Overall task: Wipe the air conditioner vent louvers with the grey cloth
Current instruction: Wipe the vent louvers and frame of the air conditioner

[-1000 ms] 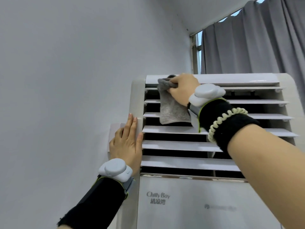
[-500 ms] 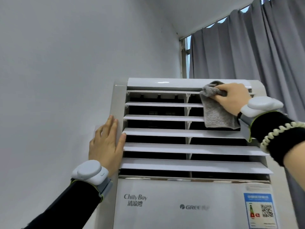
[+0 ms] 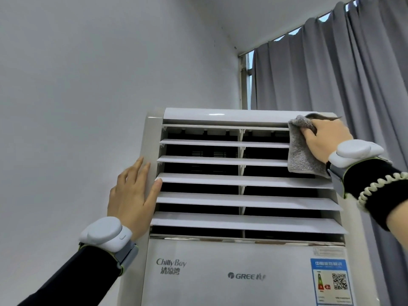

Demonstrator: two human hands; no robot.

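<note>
A white floor-standing air conditioner (image 3: pixel 220 272) fills the middle of the view. Its vent has several white horizontal louvers (image 3: pixel 220 181), all tilted open. My right hand (image 3: pixel 324 138) is shut on the grey cloth (image 3: pixel 302 155) and presses it against the right end of the top louver. The cloth hangs down over the upper louvers there. My left hand (image 3: pixel 132 195) lies flat, fingers apart, on the unit's left side frame, with the thumb touching a louver's end.
A bare white wall (image 3: pixel 77 96) stands left of the unit. Grey curtains (image 3: pixel 331 74) hang behind it on the right, close to my right forearm. A blue label (image 3: pixel 330 281) sits on the lower front panel.
My right hand has slid the grey cloth along the top louver from its left end to its right end. My left hand has stayed on the frame. The view has shifted right.
</note>
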